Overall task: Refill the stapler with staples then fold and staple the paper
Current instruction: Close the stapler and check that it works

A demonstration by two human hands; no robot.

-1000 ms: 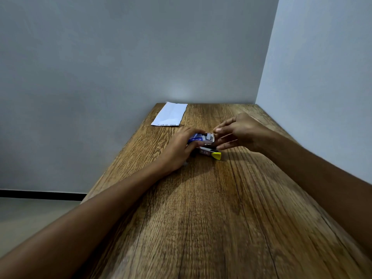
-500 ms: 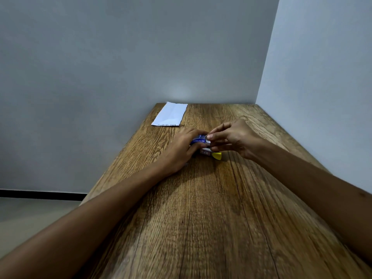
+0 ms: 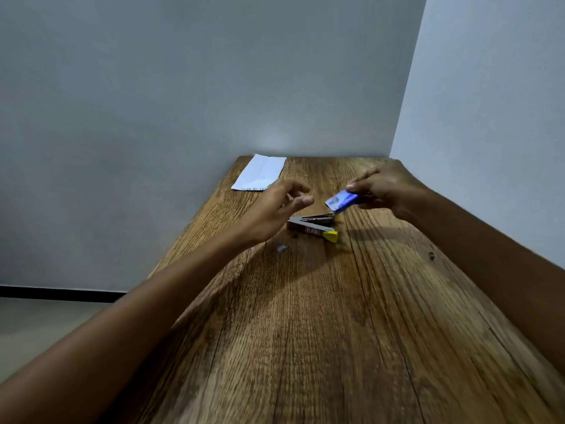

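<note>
A small stapler (image 3: 313,225) with a yellow tip lies on the wooden table (image 3: 321,332), its top swung open. My right hand (image 3: 386,186) pinches a blue staple box (image 3: 341,201) just above and to the right of the stapler. Left of the stapler hovers my left hand (image 3: 276,211), fingers loosely spread and holding nothing. A small grey piece (image 3: 281,248), possibly staples, lies on the table under my left wrist. A white folded paper (image 3: 260,172) rests at the table's far left corner.
Grey walls close the table in at the back and on the right. The table's left edge drops off to the floor. A tiny dark speck (image 3: 431,255) lies on the wood under my right forearm.
My right hand has lifted the blue box away to the right. My left hand let go of it and opened, which uncovered the open stapler.
</note>
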